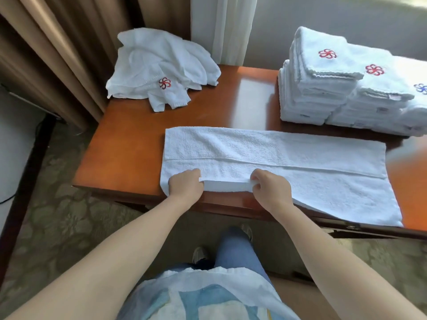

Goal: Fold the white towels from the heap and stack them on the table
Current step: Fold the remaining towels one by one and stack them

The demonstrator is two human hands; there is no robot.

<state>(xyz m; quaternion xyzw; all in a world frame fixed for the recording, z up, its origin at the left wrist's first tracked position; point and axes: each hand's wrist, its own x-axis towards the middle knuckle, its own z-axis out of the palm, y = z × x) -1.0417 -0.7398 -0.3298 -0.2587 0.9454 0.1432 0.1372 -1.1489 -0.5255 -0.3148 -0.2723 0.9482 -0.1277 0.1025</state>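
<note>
A white towel [288, 155] lies spread lengthwise across the near part of the wooden table [129, 144], its right end hanging over the front edge. My left hand [186, 184] and my right hand [271, 188] each pinch the towel's near edge, lifted slightly off the table at the left part. A loose heap of white towels [157, 65] with a red flower logo sits at the back left. Stacks of folded white towels [342, 84] stand at the back right.
Brown curtains [57, 42] hang to the left and a white sheer curtain [221, 24] behind the table. Patterned carpet [60, 215] lies below. My legs and shoes show under the table's front edge. Bare wood lies between the heap and the stacks.
</note>
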